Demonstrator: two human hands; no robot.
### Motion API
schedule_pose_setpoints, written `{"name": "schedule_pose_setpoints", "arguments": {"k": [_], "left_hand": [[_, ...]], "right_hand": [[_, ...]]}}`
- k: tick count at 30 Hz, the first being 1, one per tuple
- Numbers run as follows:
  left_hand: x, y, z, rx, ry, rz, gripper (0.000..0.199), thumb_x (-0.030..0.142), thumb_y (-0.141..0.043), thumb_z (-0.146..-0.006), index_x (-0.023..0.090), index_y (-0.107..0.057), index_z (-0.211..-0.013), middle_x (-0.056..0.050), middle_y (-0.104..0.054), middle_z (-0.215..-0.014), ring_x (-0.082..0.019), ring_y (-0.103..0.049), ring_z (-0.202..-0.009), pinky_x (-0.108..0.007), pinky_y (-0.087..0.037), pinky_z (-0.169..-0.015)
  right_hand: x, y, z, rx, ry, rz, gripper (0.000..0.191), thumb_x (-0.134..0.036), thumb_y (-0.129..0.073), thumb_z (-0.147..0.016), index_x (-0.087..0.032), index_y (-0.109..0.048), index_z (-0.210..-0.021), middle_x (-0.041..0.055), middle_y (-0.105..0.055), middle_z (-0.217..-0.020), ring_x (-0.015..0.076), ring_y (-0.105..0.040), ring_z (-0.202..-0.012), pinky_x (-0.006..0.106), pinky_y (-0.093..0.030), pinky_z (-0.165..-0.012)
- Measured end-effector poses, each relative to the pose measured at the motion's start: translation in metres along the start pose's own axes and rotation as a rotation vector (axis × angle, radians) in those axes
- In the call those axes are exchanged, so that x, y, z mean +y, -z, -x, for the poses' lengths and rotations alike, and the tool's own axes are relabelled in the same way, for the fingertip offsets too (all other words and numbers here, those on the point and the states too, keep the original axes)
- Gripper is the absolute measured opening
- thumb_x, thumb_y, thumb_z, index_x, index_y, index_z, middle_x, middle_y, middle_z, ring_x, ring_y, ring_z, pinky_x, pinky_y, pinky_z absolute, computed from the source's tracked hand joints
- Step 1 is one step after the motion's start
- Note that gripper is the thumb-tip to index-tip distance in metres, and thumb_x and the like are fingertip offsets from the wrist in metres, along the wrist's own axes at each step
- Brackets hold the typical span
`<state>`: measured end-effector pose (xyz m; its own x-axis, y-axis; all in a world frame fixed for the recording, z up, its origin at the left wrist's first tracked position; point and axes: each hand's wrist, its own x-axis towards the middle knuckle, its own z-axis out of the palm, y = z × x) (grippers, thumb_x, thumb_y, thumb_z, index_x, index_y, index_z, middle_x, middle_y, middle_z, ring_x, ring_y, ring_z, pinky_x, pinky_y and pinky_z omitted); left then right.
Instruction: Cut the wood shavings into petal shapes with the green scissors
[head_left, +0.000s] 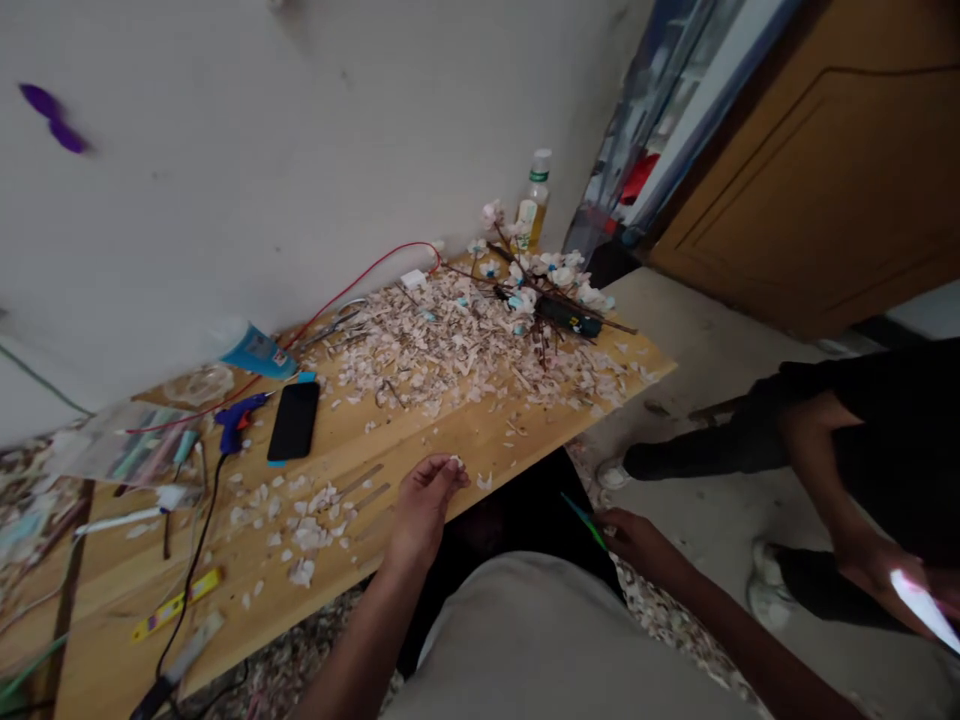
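Note:
Over the near edge of the table (420,430), my left hand (426,500) pinches a small whitish flake (456,461) between thumb and fingertips. Off the table's edge, low on the right, my right hand (634,540) grips a slim green tool (589,522) that points up and left; its exact kind is too small to tell. Loose pale flakes (311,530) lie left of my left hand. A large heap of similar shavings (450,340) covers the table further back.
Around the table are a black phone (294,420), a blue glue gun (238,420), a blue cup (259,350), a yellow cutter (178,603), flowering branches (555,275) and a bottle (534,200). Another person (885,450) stands at right, holding a lit device.

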<state>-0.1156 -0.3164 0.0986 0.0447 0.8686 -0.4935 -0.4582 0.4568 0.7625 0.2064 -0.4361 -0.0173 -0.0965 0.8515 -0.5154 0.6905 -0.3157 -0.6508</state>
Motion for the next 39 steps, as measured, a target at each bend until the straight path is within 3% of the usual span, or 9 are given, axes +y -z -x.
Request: {"name": "schedule_pose_setpoints", "arguments": {"k": [3,6,10,14,21,29,39], "left_hand": [[0.004,0.0,0.004,0.028,-0.041,-0.006,0.026,0.03,-0.086,-0.062,0.015,-0.07,-0.077,0.0,-0.067,-0.069,-0.009,-0.061,-0.064,-0.022,-0.049,-0.069],[0.005,0.001,0.007,0.047,-0.087,-0.064,0.025,0.031,-0.084,-0.065,0.015,-0.07,-0.077,0.001,-0.067,-0.068,-0.009,-0.061,-0.064,-0.022,-0.048,-0.07],[0.009,0.0,0.015,0.061,-0.191,-0.242,0.022,0.032,-0.08,-0.069,0.016,-0.07,-0.079,0.0,-0.067,-0.066,-0.01,-0.06,-0.063,-0.022,-0.047,-0.069],[0.016,-0.001,0.027,0.074,-0.247,-0.353,0.02,0.032,-0.078,-0.07,0.016,-0.07,-0.078,-0.001,-0.068,-0.065,-0.012,-0.061,-0.063,-0.024,-0.049,-0.066],[0.017,0.001,0.036,0.017,-0.225,-0.377,0.014,0.028,-0.076,-0.072,0.017,-0.071,-0.079,0.0,-0.069,-0.067,-0.013,-0.063,-0.064,-0.024,-0.049,-0.067],[0.016,0.006,0.032,-0.028,-0.221,-0.368,0.014,0.03,-0.074,-0.075,0.017,-0.069,-0.077,0.0,-0.068,-0.067,-0.012,-0.062,-0.064,-0.023,-0.049,-0.069],[0.018,0.003,0.032,-0.025,-0.158,-0.353,0.016,0.028,-0.078,-0.069,0.017,-0.07,-0.077,0.0,-0.068,-0.065,-0.013,-0.063,-0.062,-0.024,-0.05,-0.066]], "right_hand": [[-0.041,0.007,0.007,-0.131,0.011,-0.351,0.04,-0.046,-0.054,-0.084,-0.02,-0.062,-0.114,0.007,-0.067,-0.099,0.0173,-0.059,-0.067,0.028,-0.047,-0.056],[-0.095,0.004,0.009,-0.129,0.013,-0.502,0.049,-0.048,-0.057,-0.083,-0.02,-0.057,-0.123,0.0031,-0.063,-0.085,0.0135,-0.053,-0.06,0.026,-0.043,-0.053],[-0.161,0.005,0.004,-0.037,0.031,-0.414,0.049,-0.042,-0.062,-0.08,-0.016,-0.057,-0.121,0.0023,-0.06,-0.08,0.0155,-0.055,-0.069,0.028,-0.043,-0.063],[-0.202,0.012,0.002,0.01,0.136,-0.226,0.045,-0.032,-0.066,-0.076,-0.017,-0.059,-0.118,0.0023,-0.061,-0.086,0.0141,-0.051,-0.069,0.026,-0.04,-0.063],[-0.223,0.018,0.0,-0.031,0.28,-0.146,0.022,-0.022,-0.061,-0.078,-0.018,-0.066,-0.1,0.0025,-0.062,-0.089,0.0136,-0.052,-0.073,0.026,-0.038,-0.066],[-0.225,0.018,-0.004,-0.008,0.284,-0.069,0.027,-0.021,-0.06,-0.079,-0.017,-0.064,-0.105,0.005,-0.062,-0.095,0.0153,-0.052,-0.076,0.027,-0.038,-0.069],[-0.228,0.019,-0.001,-0.101,0.259,0.002,0.019,-0.027,-0.062,-0.08,-0.017,-0.064,-0.097,0.0036,-0.061,-0.087,0.0141,-0.05,-0.07,0.025,-0.034,-0.062]]}}
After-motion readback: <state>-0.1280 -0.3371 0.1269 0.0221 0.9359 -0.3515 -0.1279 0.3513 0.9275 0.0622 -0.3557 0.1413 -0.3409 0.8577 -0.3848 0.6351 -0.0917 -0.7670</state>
